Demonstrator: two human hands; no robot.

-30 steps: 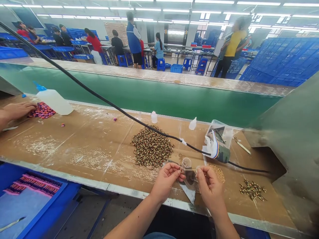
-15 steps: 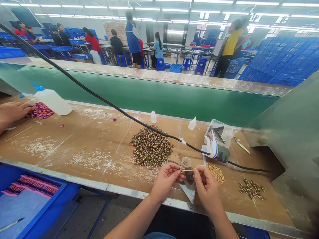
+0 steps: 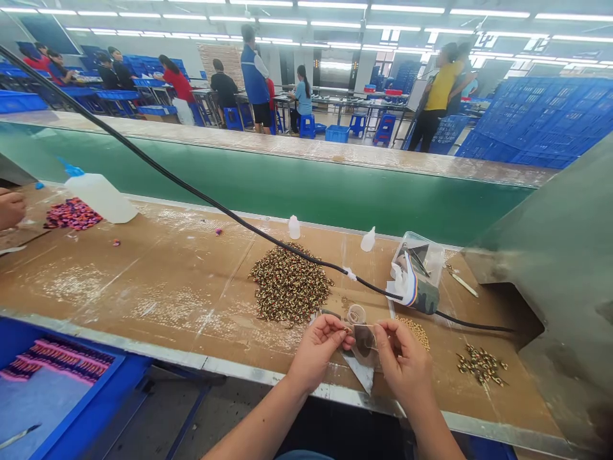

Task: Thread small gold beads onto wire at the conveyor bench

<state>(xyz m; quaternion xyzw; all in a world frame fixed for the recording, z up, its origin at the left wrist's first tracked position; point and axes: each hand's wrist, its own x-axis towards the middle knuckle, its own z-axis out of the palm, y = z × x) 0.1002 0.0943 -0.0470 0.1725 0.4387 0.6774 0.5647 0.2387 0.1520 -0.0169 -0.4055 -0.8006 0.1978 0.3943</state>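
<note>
My left hand (image 3: 318,348) and my right hand (image 3: 402,361) are close together over the front edge of the brown worktable (image 3: 167,281). Each hand's fingers are pinched on something tiny that I cannot make out; in the earlier frames a thin pin ran between them. Between the hands lies a small clear cup (image 3: 356,313) and a piece of clear film (image 3: 361,370). A big pile of small brown patterned beads (image 3: 291,284) lies just behind my left hand. A small heap of pale beads (image 3: 417,331) lies by my right hand.
A black cable (image 3: 191,191) crosses the table diagonally. Two small glue bottles (image 3: 294,227) (image 3: 368,239), a clear box with a tool (image 3: 417,271), a large white bottle (image 3: 98,195), pink beads (image 3: 71,214) and a co-worker's hand (image 3: 9,207) are there. Finished pieces (image 3: 479,364) lie at right. Blue tray (image 3: 71,396) below left.
My hands have drawn closer together and the thin pin seen between them no longer shows. The co-worker's hand at far left has pulled back from the pink beads.
</note>
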